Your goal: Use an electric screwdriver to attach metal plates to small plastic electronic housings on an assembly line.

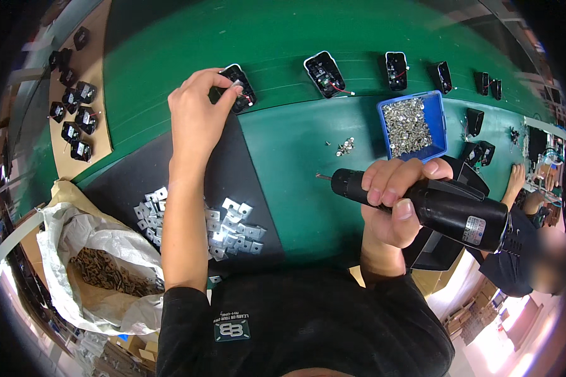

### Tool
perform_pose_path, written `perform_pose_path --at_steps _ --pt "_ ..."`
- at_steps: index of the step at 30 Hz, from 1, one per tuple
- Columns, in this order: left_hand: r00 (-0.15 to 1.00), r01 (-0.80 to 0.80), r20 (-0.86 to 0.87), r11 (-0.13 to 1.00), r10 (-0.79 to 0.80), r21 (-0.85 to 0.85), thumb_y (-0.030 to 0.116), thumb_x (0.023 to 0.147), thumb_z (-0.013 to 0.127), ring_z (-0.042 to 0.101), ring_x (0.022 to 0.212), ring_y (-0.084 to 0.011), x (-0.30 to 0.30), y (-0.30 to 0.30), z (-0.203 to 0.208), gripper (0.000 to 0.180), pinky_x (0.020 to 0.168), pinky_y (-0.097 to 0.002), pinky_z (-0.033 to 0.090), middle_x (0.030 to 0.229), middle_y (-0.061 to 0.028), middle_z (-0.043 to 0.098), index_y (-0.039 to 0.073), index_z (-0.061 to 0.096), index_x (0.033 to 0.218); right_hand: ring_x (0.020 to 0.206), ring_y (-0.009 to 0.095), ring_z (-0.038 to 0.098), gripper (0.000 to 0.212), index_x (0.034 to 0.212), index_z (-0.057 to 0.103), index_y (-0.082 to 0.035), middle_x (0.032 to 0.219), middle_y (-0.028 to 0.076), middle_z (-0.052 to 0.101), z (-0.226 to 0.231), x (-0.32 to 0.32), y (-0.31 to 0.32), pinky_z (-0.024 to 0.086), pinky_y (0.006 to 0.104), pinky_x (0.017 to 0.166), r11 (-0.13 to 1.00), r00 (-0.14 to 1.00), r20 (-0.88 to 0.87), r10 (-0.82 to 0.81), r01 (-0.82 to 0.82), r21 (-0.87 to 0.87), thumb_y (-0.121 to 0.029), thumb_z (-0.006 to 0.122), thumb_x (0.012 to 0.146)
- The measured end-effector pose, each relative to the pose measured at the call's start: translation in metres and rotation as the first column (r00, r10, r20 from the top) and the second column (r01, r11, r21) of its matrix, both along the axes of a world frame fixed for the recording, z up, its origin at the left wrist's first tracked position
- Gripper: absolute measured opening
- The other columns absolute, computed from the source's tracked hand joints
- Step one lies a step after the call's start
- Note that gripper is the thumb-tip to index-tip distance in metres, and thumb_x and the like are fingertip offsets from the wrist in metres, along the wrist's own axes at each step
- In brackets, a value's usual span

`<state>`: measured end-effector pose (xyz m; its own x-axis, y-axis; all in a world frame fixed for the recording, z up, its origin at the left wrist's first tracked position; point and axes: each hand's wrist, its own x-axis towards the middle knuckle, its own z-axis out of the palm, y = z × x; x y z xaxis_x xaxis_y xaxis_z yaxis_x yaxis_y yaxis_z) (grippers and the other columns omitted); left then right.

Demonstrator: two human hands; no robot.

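My left hand [198,103] reaches to a black plastic housing [243,100] at the far left of the bench, thumb and fingers pinched over its inside. A small silvery metal plate [237,83] shows at the fingertips, partly hidden by them. Red wires with a white connector [250,102] stick out of that housing. In my right hand [396,198] is a black electric screwdriver [456,213], held sideways. Its thin bit [322,177] points left, above the green mat and apart from any housing. Loose silvery metal plates [233,229] lie in a heap beside my left forearm.
A blue bin [444,125] full of screws stands right of centre, with a few loose screws [344,147] nearby. More housings [324,74] line the green belt; several sit on cardboard [100,135]. A white sack [56,251] of brownish metal parts stands left. A co-worker [516,264] is at right.
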<state>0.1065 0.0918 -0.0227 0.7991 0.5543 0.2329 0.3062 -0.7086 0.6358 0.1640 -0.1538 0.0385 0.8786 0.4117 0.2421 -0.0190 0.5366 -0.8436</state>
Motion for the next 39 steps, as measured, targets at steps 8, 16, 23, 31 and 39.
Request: perform_pose_path --at_steps 8,16,23,31,39 --pt "0.991 -0.079 -0.118 0.978 0.057 -0.192 0.012 0.077 0.068 0.064 0.083 -0.0208 0.007 0.008 0.003 0.043 0.076 -0.0313 0.048 0.092 -0.0130 0.066 0.004 0.051 0.116 0.059 0.016 0.049 0.048 0.111 0.035 -0.013 0.066 0.002 0.049 0.004 -0.002 0.004 0.044 0.0345 0.060 0.998 0.999 0.000 0.044 -0.044 0.042 -0.010 0.066 0.075" --pt "0.981 0.190 0.000 0.965 -0.193 -0.181 0.008 0.071 0.068 0.058 0.081 -0.0304 -0.028 -0.044 0.034 0.022 0.072 -0.0348 0.046 0.085 -0.0132 0.062 0.003 0.063 0.092 0.056 0.011 0.043 0.044 0.119 0.038 -0.010 0.068 0.000 0.044 0.008 0.003 -0.005 0.037 0.0282 0.056 0.998 0.982 0.188 0.018 -0.030 0.063 -0.017 0.058 0.080" --pt "0.958 0.265 -0.060 0.944 -0.281 -0.196 0.010 0.068 0.070 0.055 0.102 -0.0275 -0.059 -0.081 0.022 0.041 0.091 -0.0365 0.038 0.106 -0.0100 0.061 0.005 0.061 0.107 0.058 0.011 0.043 0.042 0.118 0.041 -0.010 0.069 -0.001 0.045 0.018 0.003 -0.003 0.036 0.0270 0.058 0.969 0.974 0.193 0.116 -0.154 0.192 -0.016 0.057 0.080" --pt "0.902 0.423 0.086 0.906 -0.422 0.008 0.016 0.064 0.074 0.057 0.095 -0.0177 -0.072 -0.095 0.027 0.036 0.087 -0.0359 0.035 0.095 -0.0012 0.064 0.009 0.066 0.098 0.057 0.016 0.049 0.047 0.120 0.037 -0.013 0.070 0.002 0.049 0.018 -0.008 0.002 0.043 0.0318 0.057 0.953 0.980 0.110 0.165 -0.187 0.240 -0.015 0.062 0.081" --pt "0.914 0.379 0.370 0.670 -0.164 -0.639 -0.002 0.076 0.065 0.064 0.076 -0.0178 -0.090 -0.105 0.025 0.017 0.072 -0.0275 0.047 0.082 -0.0082 0.067 0.000 0.066 0.092 0.057 0.010 0.049 0.043 0.117 0.044 -0.012 0.069 -0.001 0.050 0.037 -0.009 0.002 0.042 0.0253 0.057 0.908 0.972 0.105 0.210 -0.234 0.349 -0.014 0.064 0.078"
